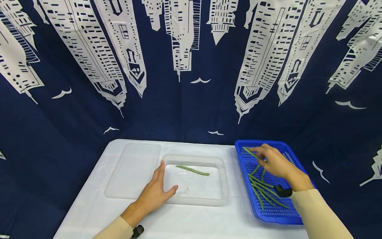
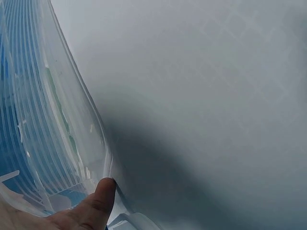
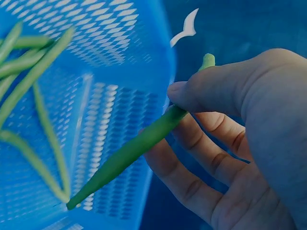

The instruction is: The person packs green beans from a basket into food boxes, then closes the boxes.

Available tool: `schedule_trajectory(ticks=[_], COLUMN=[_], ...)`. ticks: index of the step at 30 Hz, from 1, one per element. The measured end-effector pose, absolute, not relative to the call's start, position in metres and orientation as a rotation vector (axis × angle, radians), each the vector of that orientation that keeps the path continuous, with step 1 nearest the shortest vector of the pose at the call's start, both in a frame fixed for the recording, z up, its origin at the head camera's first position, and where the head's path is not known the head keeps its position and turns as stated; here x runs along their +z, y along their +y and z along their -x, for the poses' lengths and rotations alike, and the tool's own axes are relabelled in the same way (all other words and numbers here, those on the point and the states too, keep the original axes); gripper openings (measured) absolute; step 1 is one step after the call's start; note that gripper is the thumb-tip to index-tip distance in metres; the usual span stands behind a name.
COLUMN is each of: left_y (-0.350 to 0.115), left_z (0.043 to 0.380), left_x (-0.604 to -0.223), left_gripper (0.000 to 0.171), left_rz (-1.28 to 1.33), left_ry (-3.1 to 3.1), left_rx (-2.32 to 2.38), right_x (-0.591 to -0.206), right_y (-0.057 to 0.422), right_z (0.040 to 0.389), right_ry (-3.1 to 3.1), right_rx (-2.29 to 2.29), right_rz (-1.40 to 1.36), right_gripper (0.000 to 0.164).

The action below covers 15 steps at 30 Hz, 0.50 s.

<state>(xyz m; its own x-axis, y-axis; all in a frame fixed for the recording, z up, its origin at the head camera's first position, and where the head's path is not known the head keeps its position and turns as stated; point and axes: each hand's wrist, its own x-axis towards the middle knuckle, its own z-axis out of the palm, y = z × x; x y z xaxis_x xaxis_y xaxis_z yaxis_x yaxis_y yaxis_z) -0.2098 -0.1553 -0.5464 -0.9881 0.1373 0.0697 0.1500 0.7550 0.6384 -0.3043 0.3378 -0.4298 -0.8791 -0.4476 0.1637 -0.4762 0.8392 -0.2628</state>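
Note:
My right hand [image 1: 276, 162] is over the far part of the blue basket [image 1: 268, 219]. It pinches a green bean [image 3: 127, 151] between thumb and fingers, and the bean slants downward in the right wrist view. Below it, several more green beans [image 1: 267, 191] lie in the basket. At the left side of a clear plastic container [image 1: 197, 201] is my left hand [image 1: 152, 196], fingers extended and thumb spread. In the left wrist view a fingertip [image 2: 104, 189] touches the container's rim. One green bean [image 1: 192, 170] lies inside the container.
A flat translucent lid [image 1: 128, 172] lies on the white table [image 1: 89, 199], left of the container. Behind the table hangs a dark blue cloth [image 1: 179, 113] printed with white buildings and birds. The basket stands at the table's right edge.

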Motion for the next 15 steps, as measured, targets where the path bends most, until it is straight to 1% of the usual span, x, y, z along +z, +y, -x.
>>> schedule_trajectory(ticks=[6, 15], left_y=[-0.153, -0.153], left_z=[0.21, 0.21], left_x=[-0.548, -0.547], left_gripper=[0.12, 0.119], left_rz=[0.248, 0.27], left_ry=[-2.932, -2.937], left_rx=[-1.079, -1.094], right_x=[-0.413, -0.411], right_y=[0.31, 0.265], right_z=[0.294, 0.295], right_ry=[-2.897, -2.812], right_rx=[0.454, 0.471], right_rz=[-0.772, -0.966], right_gripper=[0.05, 0.047])
